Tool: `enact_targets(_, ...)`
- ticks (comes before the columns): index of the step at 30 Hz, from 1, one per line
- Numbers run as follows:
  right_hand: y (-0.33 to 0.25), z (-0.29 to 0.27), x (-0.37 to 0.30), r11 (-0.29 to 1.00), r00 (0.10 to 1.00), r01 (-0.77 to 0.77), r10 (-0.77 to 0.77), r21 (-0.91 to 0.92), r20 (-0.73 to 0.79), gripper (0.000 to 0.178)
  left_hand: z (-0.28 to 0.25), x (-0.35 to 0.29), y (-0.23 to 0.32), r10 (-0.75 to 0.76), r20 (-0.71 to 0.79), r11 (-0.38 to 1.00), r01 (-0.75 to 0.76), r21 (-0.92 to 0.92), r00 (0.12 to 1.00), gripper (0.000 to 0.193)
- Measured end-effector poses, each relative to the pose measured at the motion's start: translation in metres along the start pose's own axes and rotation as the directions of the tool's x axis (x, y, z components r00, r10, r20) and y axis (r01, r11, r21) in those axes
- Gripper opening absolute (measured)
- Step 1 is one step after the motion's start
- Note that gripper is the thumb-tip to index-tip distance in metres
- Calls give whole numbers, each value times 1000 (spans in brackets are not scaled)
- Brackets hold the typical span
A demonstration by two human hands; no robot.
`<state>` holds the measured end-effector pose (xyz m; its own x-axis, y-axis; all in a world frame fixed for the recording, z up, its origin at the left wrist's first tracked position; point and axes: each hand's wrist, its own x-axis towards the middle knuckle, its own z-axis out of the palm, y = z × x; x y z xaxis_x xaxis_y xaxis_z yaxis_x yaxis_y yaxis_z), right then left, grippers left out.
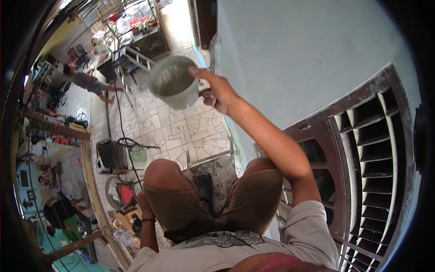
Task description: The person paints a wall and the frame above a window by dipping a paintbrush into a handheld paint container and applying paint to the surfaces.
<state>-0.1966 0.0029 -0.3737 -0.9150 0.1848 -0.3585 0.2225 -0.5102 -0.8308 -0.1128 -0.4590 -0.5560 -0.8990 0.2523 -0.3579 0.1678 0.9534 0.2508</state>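
Observation:
My right hand [216, 90] is closed on the handle of a grey plastic dipper [168, 86], its thumb lying over the rim. The dipper is held out in front of me at arm's length, tilted so its mouth faces me. Greyish residue coats its inner wall, and a grey layer shows at its bottom. My left hand [144, 205] is low beside my left thigh. Its fingers are mostly hidden, and I cannot see whether it grips anything. My bent knees and dark clogs [204, 186] rest above a rough grey platform [222, 164].
A pale blue-grey wall [299, 59] rises at my right, with a brown louvred window frame [371, 149] below it. A dark cable [118, 99] hangs at left. Farther down are an aluminium ladder [138, 59], cracked-tile floor [163, 129], and a person [88, 82] standing.

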Motion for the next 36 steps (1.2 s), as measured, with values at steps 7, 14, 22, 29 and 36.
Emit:
enact_targets(7,5,5,52,998,990,-16,6,66,139,52,14,-8,11,134,-152,987,-119,105,979,27)
enact_targets(14,56,-13,64,996,997,-81,82,-37,6,76,-28,-16,63,283,-241,935,-212,285,928,31)
enact_targets(22,92,-47,61,994,993,-107,109,34,-49,78,-56,41,92,782,-255,623,-700,350,569,50)
enact_targets(29,93,-66,58,996,989,-87,87,4,-121,77,-49,143,125,769,398,518,-852,73,501,55)
enact_targets(36,96,-76,61,993,996,-56,63,103,-69,67,109,188,206,467,419,807,-569,158,779,64)
